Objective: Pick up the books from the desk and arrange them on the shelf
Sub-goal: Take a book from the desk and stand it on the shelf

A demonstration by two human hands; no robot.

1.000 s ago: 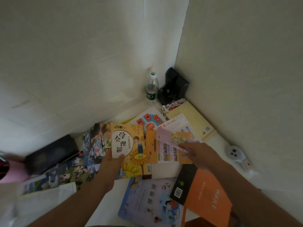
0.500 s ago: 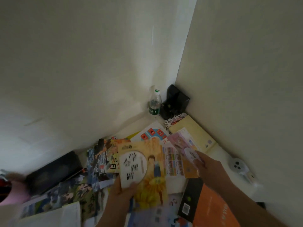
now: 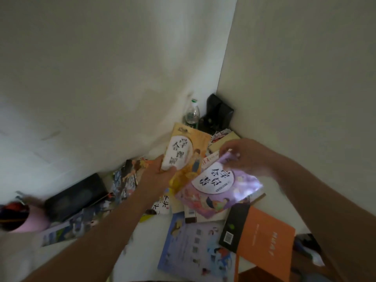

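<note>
Head view: both hands are now off the counter, each with a book. 1 s ago the orange book sat low over the pile and the right hand was only reaching into the stack. Now the left hand grips the orange book at its lower left corner, thumb on the cover, and has it raised and tilted toward the corner of the walls. The right hand pinches the top edge of a purple book, lifted clear of the pile and hanging cover-up over it. The 2 books overlap slightly in view; can't tell if they touch.

Read: 2 books picked, next step is likely the carry to the shelf. No shelf in frame, so direction unknown.

Still on the counter: blue book near the front edge, orange folder overhanging the front right, comic-style books at left, more under the purple one.

Clearance: walls close behind and to the right, bottle and black box in the corner just past the orange book's top edge. Pink cup and black case far left. Open room is up and back toward the person.
</note>
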